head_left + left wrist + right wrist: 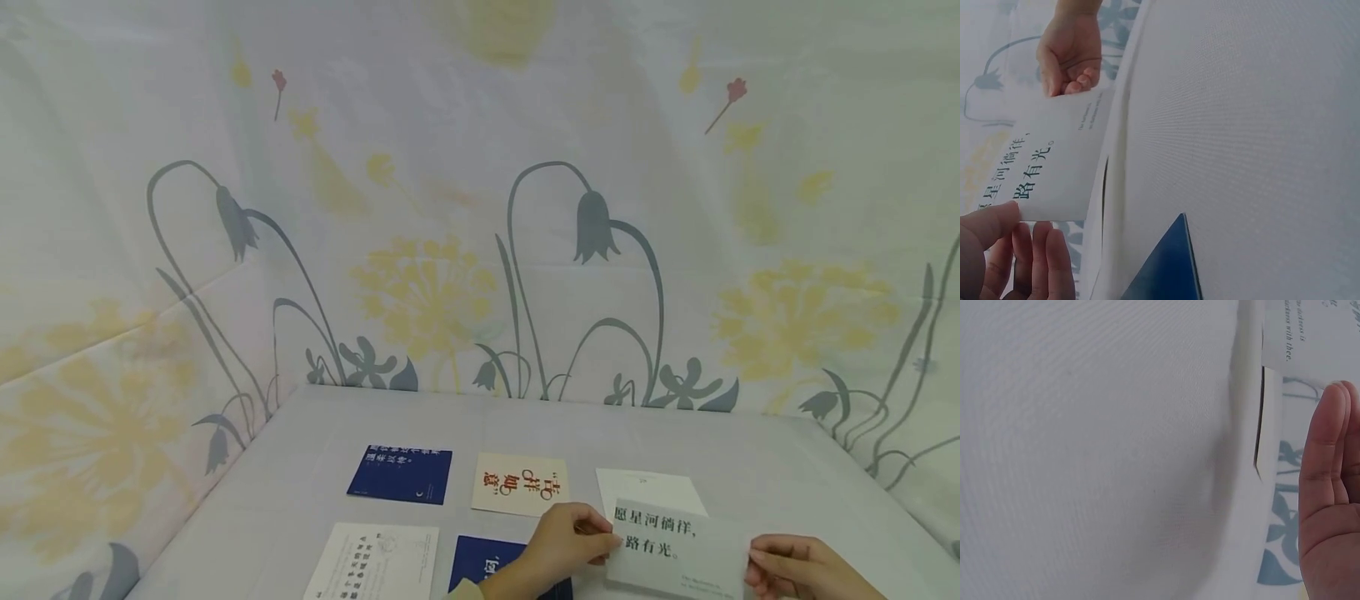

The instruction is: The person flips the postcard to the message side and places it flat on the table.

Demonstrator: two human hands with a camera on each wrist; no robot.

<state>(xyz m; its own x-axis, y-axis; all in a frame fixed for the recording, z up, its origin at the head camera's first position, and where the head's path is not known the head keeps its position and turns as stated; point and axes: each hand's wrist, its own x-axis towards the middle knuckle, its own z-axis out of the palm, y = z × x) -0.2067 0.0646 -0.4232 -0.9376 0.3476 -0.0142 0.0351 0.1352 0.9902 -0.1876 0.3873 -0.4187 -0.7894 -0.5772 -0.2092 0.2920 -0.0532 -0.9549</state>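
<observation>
Between both hands a pale grey-green card [675, 550] with dark Chinese characters is held up by its short ends. My left hand [558, 546] pinches the left end between thumb and fingers, and my right hand [806, 567] pinches the right end. In the left wrist view the same card [1063, 162] spans from the left fingers [1040, 256] to the right hand [1075, 56]. The right wrist view catches the right hand [1332, 506] and a corner of the card with small English print. Behind the held card, a white card [651, 487] is partly covered in the head view.
On the white table [247, 500] lie a dark blue card [400, 475], a cream card [521, 483] with red characters, and a white printed card [378, 560]. Another blue card [483, 560] sits partly behind the left hand. A flower-patterned cloth [450, 208] rises behind the table.
</observation>
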